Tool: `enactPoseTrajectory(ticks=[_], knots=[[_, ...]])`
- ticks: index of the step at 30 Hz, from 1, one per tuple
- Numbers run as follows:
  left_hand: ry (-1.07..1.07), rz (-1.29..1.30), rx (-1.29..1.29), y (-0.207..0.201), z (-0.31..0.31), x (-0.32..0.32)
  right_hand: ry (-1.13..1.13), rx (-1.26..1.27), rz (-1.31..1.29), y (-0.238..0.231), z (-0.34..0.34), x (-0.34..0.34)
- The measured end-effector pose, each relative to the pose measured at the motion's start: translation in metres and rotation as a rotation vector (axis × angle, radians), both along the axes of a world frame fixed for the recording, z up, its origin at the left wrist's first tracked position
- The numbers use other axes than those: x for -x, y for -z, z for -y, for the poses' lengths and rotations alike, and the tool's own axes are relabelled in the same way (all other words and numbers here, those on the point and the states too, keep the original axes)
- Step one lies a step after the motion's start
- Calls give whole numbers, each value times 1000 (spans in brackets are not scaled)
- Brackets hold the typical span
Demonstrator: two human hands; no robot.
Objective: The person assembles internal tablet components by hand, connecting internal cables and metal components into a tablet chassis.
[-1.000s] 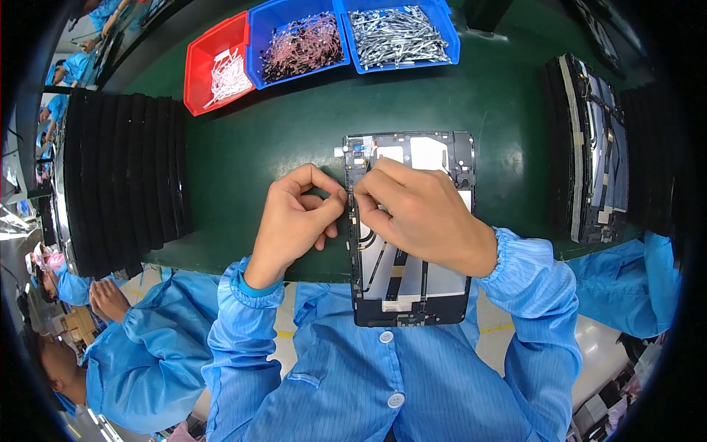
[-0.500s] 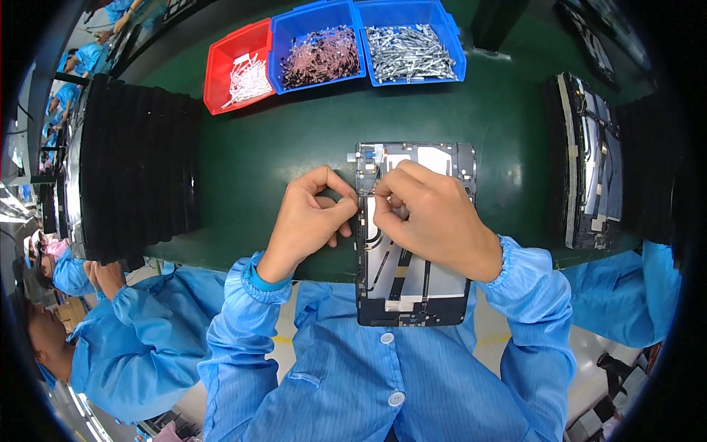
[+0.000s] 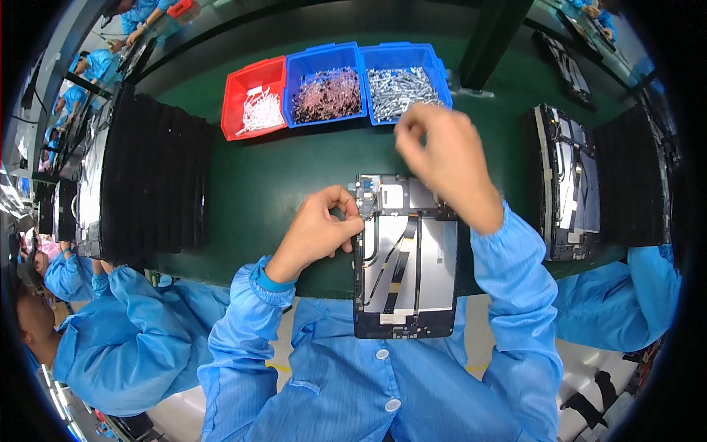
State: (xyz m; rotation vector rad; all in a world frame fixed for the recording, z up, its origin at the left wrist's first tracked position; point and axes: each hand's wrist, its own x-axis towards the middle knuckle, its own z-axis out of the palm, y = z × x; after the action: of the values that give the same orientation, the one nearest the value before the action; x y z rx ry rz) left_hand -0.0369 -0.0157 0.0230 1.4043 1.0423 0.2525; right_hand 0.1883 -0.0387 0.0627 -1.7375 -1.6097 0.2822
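Note:
An opened tablet, its inner boards, black ribbon cables and silver panel bared, lies before me, its near end reaching past the table's front edge. At its upper left edge my left hand is closed in a pinch, thumb and forefinger on the rim; anything small between the fingertips is hidden. My right hand is raised above the tablet's upper right, close to a blue bin of silver-grey strip-like parts. Its fingers are curled and smeared by motion, so I cannot tell whether they hold anything.
Left of that bin stand another blue bin of pinkish and black small parts and a red bin of white pieces. Black stacks flank me; more opened tablets stand at right. A dark post rises behind. Co-workers sit alongside.
My right hand has lifted off the tablet's upper left part and moved up and right toward the bins. My left hand stays pinched at the tablet's left edge. The whole view has shifted slightly.

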Motion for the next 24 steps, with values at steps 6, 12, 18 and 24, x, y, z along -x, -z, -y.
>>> enactPoseTrajectory(ticks=[6,12,18,24], knots=[[-68,147,39,5,7,12,97,1,304,5,-25,-19],[-134,195,12,9,11,14,-59,-46,366,3,-15,-14],[-121,190,7,6,12,12,-97,-152,362,15,-12,-24],[-202,220,-58,6,17,7,-44,-267,-193,5,3,-17]])
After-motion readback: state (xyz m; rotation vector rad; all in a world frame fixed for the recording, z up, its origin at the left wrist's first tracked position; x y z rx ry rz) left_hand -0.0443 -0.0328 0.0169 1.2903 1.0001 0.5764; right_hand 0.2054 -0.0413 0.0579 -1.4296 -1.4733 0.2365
